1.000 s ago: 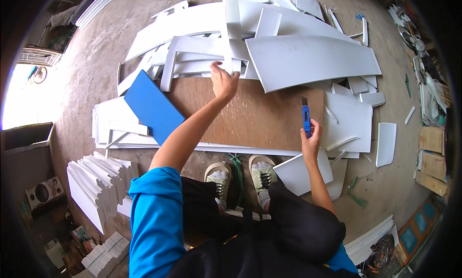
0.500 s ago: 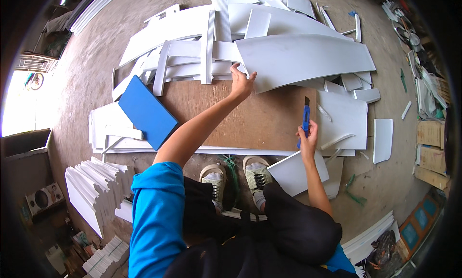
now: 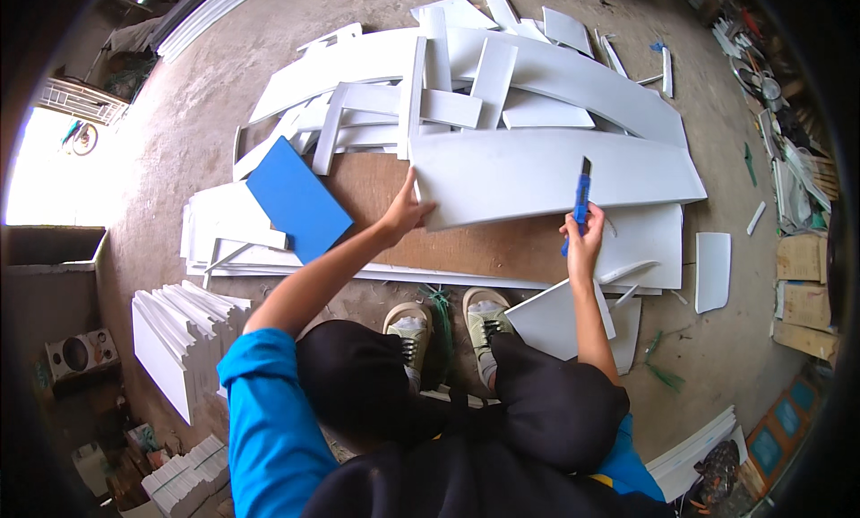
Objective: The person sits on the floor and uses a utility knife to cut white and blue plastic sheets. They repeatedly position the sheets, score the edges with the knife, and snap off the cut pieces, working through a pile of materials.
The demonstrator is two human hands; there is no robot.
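Observation:
My left hand (image 3: 408, 210) grips the near left corner of a long white board (image 3: 546, 173), thumb on the top face. The board lies partly over a brown wooden panel (image 3: 488, 247), its far right end by the white pile. Closed around a blue utility knife (image 3: 582, 202), my right hand (image 3: 584, 233) stays just in front of the board's near edge. The knife's dark blade points up and away from me, over the white board. To the left, a blue rectangular board (image 3: 298, 200) lies angled across the panel's left end.
Behind the panel lies a pile of white strips and boards (image 3: 358, 56). Stacked white pieces (image 3: 186, 339) stand at the near left. A loose white piece (image 3: 713, 271) and green string (image 3: 665, 366) lie on the floor at right, with cardboard boxes (image 3: 802, 256) beyond.
The long white board has come toward me and leftward with my left hand, covering more of the brown panel. My right hand and the knife have shifted slightly right.

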